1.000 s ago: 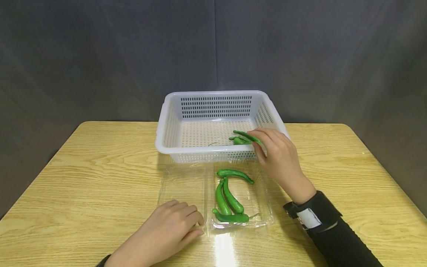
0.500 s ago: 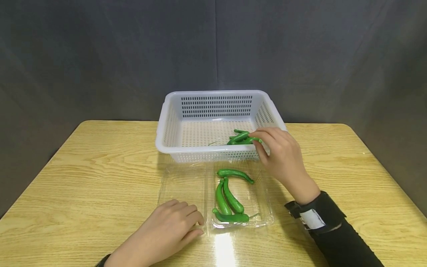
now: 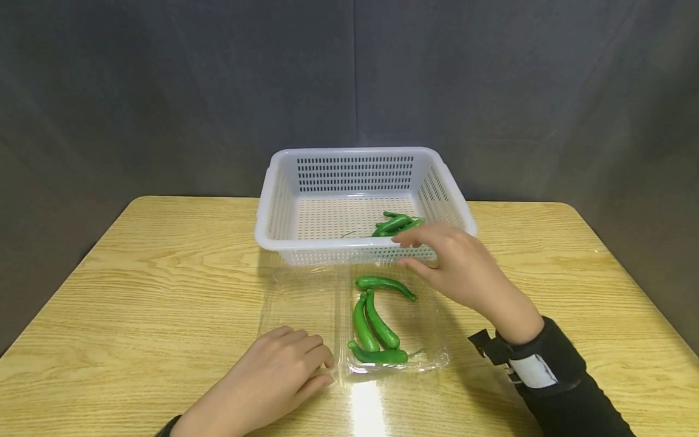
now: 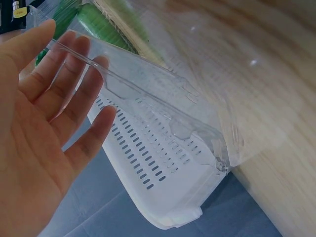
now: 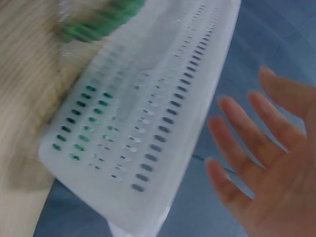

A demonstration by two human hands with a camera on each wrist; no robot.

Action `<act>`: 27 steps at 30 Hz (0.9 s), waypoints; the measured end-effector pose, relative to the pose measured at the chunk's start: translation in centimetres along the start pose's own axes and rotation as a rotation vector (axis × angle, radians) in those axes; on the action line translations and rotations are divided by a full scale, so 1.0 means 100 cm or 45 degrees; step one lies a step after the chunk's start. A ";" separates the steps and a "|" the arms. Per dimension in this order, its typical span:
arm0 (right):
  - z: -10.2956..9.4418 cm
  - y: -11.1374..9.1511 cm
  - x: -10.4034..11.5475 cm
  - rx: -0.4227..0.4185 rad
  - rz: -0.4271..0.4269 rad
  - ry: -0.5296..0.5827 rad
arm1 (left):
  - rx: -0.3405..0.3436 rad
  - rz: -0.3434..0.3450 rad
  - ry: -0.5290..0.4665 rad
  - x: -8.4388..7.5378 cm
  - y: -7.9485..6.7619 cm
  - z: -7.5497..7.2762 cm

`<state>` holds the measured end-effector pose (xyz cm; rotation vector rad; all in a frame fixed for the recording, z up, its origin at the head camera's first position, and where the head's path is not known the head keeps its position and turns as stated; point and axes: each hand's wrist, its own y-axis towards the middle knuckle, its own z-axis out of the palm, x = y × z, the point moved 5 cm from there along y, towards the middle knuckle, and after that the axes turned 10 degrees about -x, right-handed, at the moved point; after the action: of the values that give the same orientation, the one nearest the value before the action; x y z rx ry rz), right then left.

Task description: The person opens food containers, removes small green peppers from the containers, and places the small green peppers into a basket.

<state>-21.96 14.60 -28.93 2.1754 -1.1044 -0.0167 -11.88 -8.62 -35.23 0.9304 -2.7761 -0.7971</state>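
In the head view my right hand (image 3: 453, 261) hovers at the basket's near right rim, holding nothing, thumb and fingers apart. The right wrist view shows its spread fingers (image 5: 247, 138) beside the basket wall. Several green peppers (image 3: 395, 223) lie in the white basket (image 3: 349, 244), partly hidden by its front rim. Below it lies an opened clear plastic clamshell box (image 3: 426, 328). Its right half bears several green peppers (image 3: 384, 321); its left half is bare. My left hand (image 3: 278, 370) rests at that left half's near edge, its relaxed fingers (image 4: 74, 108) at the plastic rim.
The wooden table (image 3: 136, 291) extends to both sides of the box and basket. A dark grey cloth backdrop (image 3: 349, 79) stands behind the table's far edge. A thin loose stem (image 3: 347, 234) lies on the basket floor.
My right hand has let go of a pepper in the basket and moved back toward me, over the front rim. The left hand and the peppers in the box have stayed put.
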 end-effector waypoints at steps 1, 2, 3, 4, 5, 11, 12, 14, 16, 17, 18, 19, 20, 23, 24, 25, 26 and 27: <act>0.000 0.000 0.002 0.035 0.011 0.012 | 0.001 0.000 0.001 0.000 0.000 0.000; 0.000 0.000 0.004 0.065 0.017 0.024 | 0.002 -0.001 0.000 0.000 0.000 0.000; 0.000 -0.001 0.006 0.090 0.022 0.031 | 0.004 -0.001 -0.001 0.000 0.000 0.000; -0.001 -0.001 0.009 0.115 0.032 0.042 | 0.007 -0.002 -0.001 0.000 0.000 0.000; -0.001 -0.001 0.011 0.137 0.037 0.050 | 0.009 -0.003 -0.001 0.000 0.000 0.000; 0.001 -0.004 0.023 0.286 0.029 0.108 | 0.018 -0.010 -0.005 0.001 0.000 0.000; 0.001 -0.005 0.024 0.313 0.020 0.119 | 0.019 -0.011 -0.005 0.001 0.000 0.000; 0.003 -0.007 0.028 0.368 -0.009 0.151 | 0.023 -0.012 -0.005 0.001 0.000 0.000; 0.004 -0.009 0.031 0.420 -0.047 0.190 | 0.027 -0.013 -0.006 0.000 0.000 0.000; 0.005 -0.010 0.032 0.446 -0.066 0.204 | 0.029 -0.013 -0.006 0.000 0.000 0.000; 0.006 -0.011 0.034 0.472 -0.079 0.216 | 0.031 -0.014 -0.007 0.000 0.000 0.001; 0.006 -0.012 0.035 0.502 -0.087 0.227 | 0.033 -0.015 -0.007 0.000 0.000 0.001; 0.007 -0.013 0.036 0.531 -0.090 0.239 | 0.033 -0.015 -0.007 0.000 0.000 0.001; 0.008 -0.016 0.039 0.622 -0.075 0.260 | 0.027 -0.014 -0.006 0.000 0.000 0.001; 0.009 -0.018 0.040 0.653 -0.065 0.270 | 0.025 -0.014 -0.005 0.000 0.000 0.001; 0.009 -0.019 0.041 0.681 -0.059 0.275 | 0.023 -0.014 -0.004 0.000 0.000 0.001; 0.010 -0.020 0.042 0.706 -0.052 0.284 | 0.020 -0.014 -0.004 0.000 0.000 0.001; 0.010 -0.021 0.044 0.725 -0.049 0.289 | 0.019 -0.014 -0.004 0.000 0.000 0.001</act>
<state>-18.00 11.74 -29.66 2.6091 -1.0184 0.5783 -11.90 -8.58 -35.28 0.9485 -2.7859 -0.7807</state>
